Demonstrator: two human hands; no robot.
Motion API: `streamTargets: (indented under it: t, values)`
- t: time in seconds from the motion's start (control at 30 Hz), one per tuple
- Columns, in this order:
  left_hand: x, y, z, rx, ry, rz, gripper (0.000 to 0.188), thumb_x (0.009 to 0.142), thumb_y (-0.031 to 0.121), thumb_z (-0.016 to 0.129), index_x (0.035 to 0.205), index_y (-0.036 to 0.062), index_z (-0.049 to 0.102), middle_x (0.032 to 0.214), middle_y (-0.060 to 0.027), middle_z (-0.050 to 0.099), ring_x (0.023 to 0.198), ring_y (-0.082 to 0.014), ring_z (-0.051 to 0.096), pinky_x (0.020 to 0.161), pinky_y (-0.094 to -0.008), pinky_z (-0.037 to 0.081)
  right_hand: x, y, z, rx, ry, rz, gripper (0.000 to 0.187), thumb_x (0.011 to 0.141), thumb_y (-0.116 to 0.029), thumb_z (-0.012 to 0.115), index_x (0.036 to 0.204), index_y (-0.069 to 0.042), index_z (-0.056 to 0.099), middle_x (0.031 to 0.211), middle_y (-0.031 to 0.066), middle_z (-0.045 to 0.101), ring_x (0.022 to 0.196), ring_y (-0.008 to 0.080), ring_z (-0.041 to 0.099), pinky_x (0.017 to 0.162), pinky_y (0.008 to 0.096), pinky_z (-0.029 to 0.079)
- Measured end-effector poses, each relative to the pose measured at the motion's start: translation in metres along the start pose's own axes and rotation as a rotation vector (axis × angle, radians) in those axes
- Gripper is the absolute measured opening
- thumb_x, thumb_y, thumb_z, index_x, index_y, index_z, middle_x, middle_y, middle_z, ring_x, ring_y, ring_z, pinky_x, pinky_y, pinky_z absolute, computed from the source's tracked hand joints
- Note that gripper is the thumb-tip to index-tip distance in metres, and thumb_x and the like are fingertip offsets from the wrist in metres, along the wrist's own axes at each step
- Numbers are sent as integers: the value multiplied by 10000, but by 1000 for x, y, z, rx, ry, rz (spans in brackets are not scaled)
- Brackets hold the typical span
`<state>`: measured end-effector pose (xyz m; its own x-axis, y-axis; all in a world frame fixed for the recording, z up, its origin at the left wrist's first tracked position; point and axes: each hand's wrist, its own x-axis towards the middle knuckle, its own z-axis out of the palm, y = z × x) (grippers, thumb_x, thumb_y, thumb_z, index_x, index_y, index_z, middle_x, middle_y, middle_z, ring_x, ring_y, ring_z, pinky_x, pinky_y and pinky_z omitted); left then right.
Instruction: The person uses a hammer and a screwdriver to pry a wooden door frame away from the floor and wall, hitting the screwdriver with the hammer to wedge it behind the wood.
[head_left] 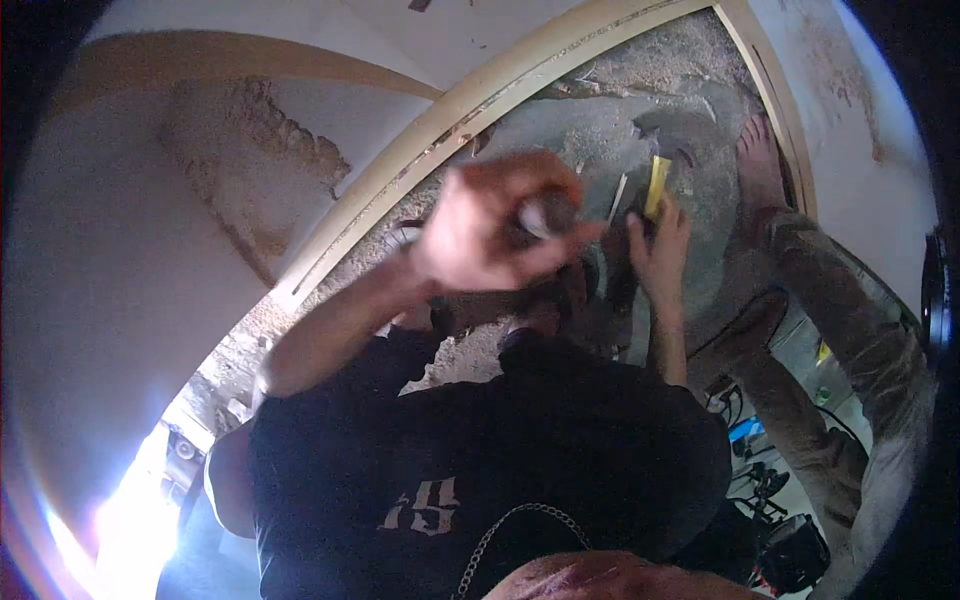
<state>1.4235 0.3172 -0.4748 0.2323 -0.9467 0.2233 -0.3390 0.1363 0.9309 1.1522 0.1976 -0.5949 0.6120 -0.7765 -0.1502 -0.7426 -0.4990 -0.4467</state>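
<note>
My left hand [490, 225], blurred by motion, is raised in front of my body with its fingers curled round a thing with a rounded grey end [548, 213]; the rest of it is hidden in the fist. Lower and to the right, my right hand [663, 250] reaches down close to the dusty ground. Its fingers are around the near end of a narrow yellow strip [658, 182], which points away from me. Just left of this strip stands a thin pale sliver [618, 197], apparently wood; I cannot tell whether it touches my hand.
A pale wooden frame [400, 165] curves along the left and far sides, with crumbly debris [655, 65] inside it. Another person's bare foot [760, 165] and dusty trouser legs [840, 310] are close on the right. Cables and dark equipment [790, 550] lie lower right.
</note>
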Motion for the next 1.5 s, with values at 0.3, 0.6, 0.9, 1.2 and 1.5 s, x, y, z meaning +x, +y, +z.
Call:
streamTargets:
  t: [0.3, 0.6, 0.9, 1.2, 1.5]
  values:
    - [32, 25, 77, 136, 253, -64, 563, 783, 349, 783, 1167, 11, 548, 1031, -168, 573, 925, -316, 604, 844, -436, 505, 42, -120, -19, 1564, -287, 135, 238, 959, -250, 537, 997, -40, 433, 908, 95, 454, 872, 250, 468, 822, 403, 401]
    - [-87, -103, 8, 782, 502, -455, 669, 876, 378, 675, 1327, -75, 477, 1224, -279, 585, 1167, -391, 577, 981, -490, 481, 139, -173, 8, 1833, -151, -212, 453, 985, -310, 440, 584, -124, 342, 530, -12, 266, 543, 139, 275, 600, 333, 298]
    - [-95, -104, 79, 101, 602, -534, 441, 892, 300, 635, 1282, 106, 566, 1133, -228, 644, 882, -375, 683, 769, -446, 582, 160, -176, 61, 1628, -370, -237, 346, 920, -242, 497, 626, -116, 367, 532, -4, 295, 532, 146, 307, 561, 349, 328]
    - [-115, -119, 62, 306, 678, -745, 652, 830, 146, 608, 1441, 89, 387, 1417, -119, 446, 1090, -317, 612, 882, -397, 547, 163, -199, 83, 1314, -418, -221, 394, 929, -253, 443, 583, -137, 294, 500, -11, 234, 474, 127, 200, 502, 309, 236]
    - [-117, -135, 61, 284, 621, -712, 670, 823, 125, 632, 1450, 156, 396, 1426, -104, 411, 1038, -322, 643, 755, -400, 604, 164, -216, 82, 1287, -316, -143, 375, 931, -250, 426, 582, -151, 329, 483, -27, 275, 441, 107, 190, 473, 278, 206]
